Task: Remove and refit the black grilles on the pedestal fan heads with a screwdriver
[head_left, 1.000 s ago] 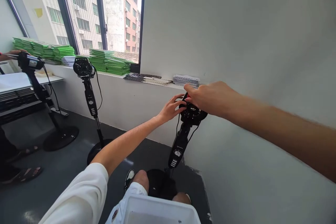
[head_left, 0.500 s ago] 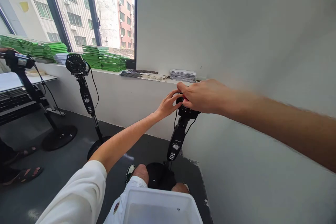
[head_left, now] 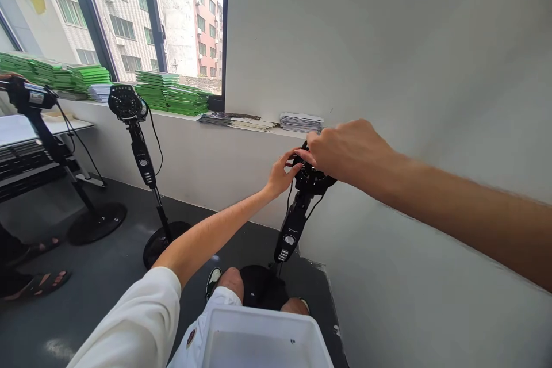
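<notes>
A black pedestal fan stand (head_left: 294, 230) rises between my knees, its bare motor head (head_left: 313, 181) showing no guard or blades. At the left edge of that head, my left hand (head_left: 281, 175) curls its fingers and thumb around the rim. My right hand (head_left: 338, 149) is over the head's upper front, fingers bent and drawn together. Whatever those fingers pinch is hidden behind the hand. The two hands nearly meet at the thumb and fingertips. On my lap rests a white plastic tub (head_left: 263, 313) with a small dark speck inside.
A second fan stand (head_left: 140, 155) and a third stand (head_left: 43, 121) are to the left. Stacks of green packets (head_left: 172, 95) and a paper pile (head_left: 301, 122) lie on the sill. Another person's sandalled foot (head_left: 45, 284) shows at left. A wall is close on the right.
My right hand has shifted slightly right and turned over the motor head. A red piece seen at its fingers before is now out of sight. My left hand has moved a little right.
</notes>
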Motion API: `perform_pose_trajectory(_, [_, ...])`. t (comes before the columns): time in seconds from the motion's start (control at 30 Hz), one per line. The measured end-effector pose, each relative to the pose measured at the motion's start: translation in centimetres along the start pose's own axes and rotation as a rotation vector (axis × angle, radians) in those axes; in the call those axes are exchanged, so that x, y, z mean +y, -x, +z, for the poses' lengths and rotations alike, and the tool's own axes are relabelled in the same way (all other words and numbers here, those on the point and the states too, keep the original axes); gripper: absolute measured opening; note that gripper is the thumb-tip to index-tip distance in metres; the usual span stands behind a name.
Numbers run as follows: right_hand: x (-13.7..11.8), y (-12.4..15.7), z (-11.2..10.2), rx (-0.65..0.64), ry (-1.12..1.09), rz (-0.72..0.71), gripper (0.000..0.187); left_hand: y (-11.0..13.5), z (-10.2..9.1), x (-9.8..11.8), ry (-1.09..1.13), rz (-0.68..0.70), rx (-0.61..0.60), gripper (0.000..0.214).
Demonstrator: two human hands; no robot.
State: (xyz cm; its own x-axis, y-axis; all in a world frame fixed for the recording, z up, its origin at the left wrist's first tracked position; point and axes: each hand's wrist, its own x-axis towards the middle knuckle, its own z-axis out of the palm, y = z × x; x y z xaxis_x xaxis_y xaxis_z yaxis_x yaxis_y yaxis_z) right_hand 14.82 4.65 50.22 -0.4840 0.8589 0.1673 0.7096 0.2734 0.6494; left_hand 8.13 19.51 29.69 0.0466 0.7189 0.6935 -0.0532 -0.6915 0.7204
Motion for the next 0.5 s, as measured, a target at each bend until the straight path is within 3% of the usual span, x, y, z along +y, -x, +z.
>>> perform_pose_trajectory(0.17, [0.2, -0.2, -0.3, -0.194, -0.039, -0.005, 0.034, -0.7, -0.1, 0.1, 0.066, -0.026, 0.009, 0.048])
perform_pose_trajectory(0.33, [-0.3, 0.3, -0.6, -0.087, 0.123, 0.018, 0.042, -2.3, 0.8, 0.1, 0.183, -0.113, -0.022, 0.045])
perform_pose_trajectory(0.4, [-0.3, 0.4, -0.7, -0.086, 0.073, 0.028, 0.044, -2.2, 1.8, -0.1, 0.238, -0.115, -0.03, 0.041])
perform_pose_trajectory(0.5, [0.2, 0.5, -0.5, -0.174, -0.068, 0.01, 0.03, -1.5, 2.9, -0.5, 0.225, -0.092, 0.018, 0.042])
